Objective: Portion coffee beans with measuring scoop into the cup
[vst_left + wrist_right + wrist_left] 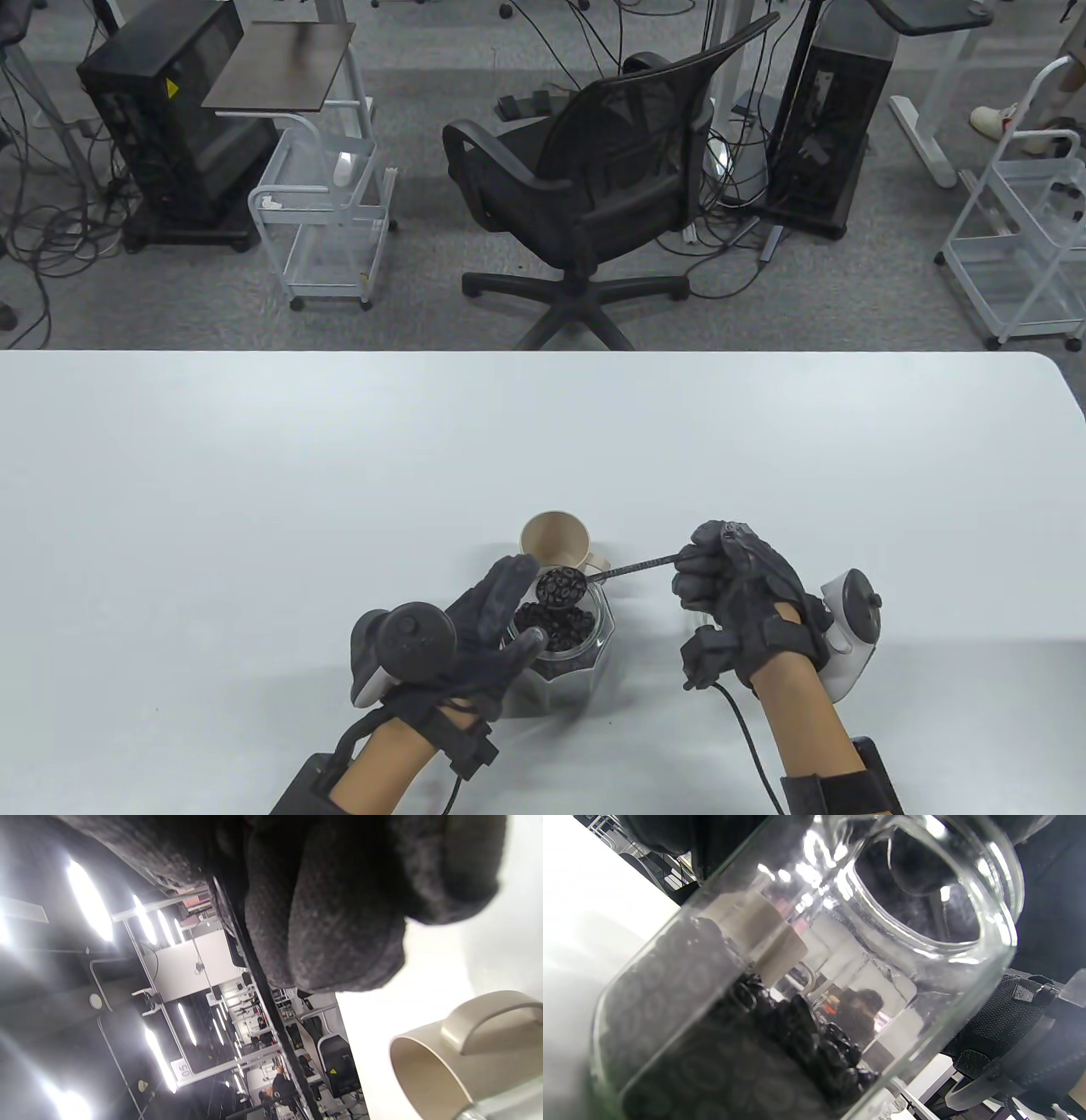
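A clear glass jar of dark coffee beans stands near the table's front edge. My left hand grips the jar from its left side. In the left wrist view the jar fills the frame, tilted, with the beans low inside. My right hand grips the thin handle of a measuring scoop. The scoop's bowl is heaped with beans and hangs over the jar's mouth. Just behind the jar stands a beige cup, upright, with its inside bare. The right wrist view shows the cup below my gloved fingers.
The white table spreads wide to the left, the right and the back. A black office chair stands beyond the far edge, among white carts and computer towers on the floor.
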